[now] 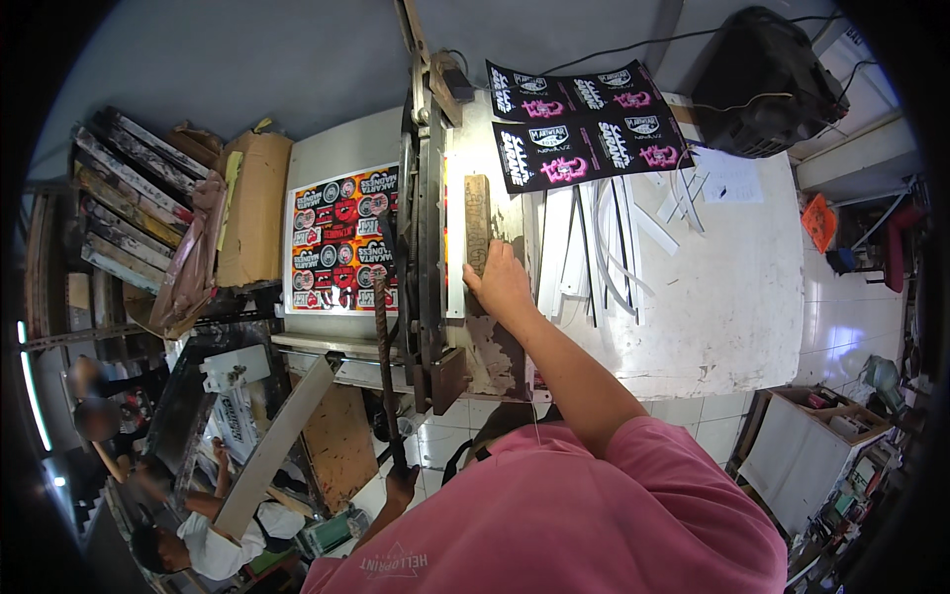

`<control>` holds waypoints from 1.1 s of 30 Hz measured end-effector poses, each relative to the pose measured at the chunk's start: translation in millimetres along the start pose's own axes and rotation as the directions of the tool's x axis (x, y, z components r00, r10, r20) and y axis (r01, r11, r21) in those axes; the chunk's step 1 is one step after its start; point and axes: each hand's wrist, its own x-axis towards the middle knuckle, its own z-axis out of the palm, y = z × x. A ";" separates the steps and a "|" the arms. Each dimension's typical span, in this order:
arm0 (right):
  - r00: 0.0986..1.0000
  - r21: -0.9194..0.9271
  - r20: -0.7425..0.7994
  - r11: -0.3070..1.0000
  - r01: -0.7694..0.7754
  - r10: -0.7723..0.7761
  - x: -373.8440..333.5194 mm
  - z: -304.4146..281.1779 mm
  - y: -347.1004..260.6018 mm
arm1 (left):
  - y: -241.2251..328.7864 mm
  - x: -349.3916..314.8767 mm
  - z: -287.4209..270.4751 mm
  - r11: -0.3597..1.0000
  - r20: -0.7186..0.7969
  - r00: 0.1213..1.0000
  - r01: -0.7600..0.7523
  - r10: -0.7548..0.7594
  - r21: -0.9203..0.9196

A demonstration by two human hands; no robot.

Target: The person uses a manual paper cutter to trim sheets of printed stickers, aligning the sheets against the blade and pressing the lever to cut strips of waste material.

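Note:
A large guillotine paper cutter point(426, 247) stands in front of me, its long dark beam running away from me. My left hand point(401, 487) is closed round the lower end of its long lever point(387, 371). My right hand point(502, 282) grips a worn wooden block point(477, 213) just right of the beam, thumb on the left side and fingers over the top. The block rests beside a white strip along the beam. To the left, a glossy sheet of red, orange and black printed labels point(341, 243) lies flat, its right edge against the cutter.
Black sheets with pink and white prints point(594, 129) lie on the white table point(712, 327), over several thin offcut strips point(614, 257). A black machine point(767, 84) sits at the back right. A cardboard box point(252, 208) stands left. Another person point(223, 535) is at lower left.

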 end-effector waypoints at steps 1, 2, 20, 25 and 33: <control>1.000 0.003 0.003 1.000 -0.003 0.003 0.3 -0.2 -0.3 | -0.2 1.5 1.1 1.000 -0.010 1.000 -0.011 0.011 0.005; 1.000 0.000 0.007 1.000 -0.006 0.006 0.5 -0.3 -0.7 | -0.8 2.0 1.7 1.000 -0.014 1.000 -0.009 0.009 0.017; 0.999 0.001 0.033 1.000 -0.023 0.023 1.8 -5.1 -2.5 | 1.4 5.3 0.4 0.996 0.004 1.000 0.030 -0.030 0.083; 0.998 -0.022 0.058 0.999 -0.028 0.029 2.5 -5.9 -2.2 | 7.6 2.6 -4.0 0.998 0.024 0.999 0.041 -0.042 0.050; 0.991 0.034 0.117 0.997 -0.071 0.066 4.4 -8.4 -1.5 | 15.7 -28.0 -16.6 0.998 -0.074 0.995 0.065 -0.066 -0.021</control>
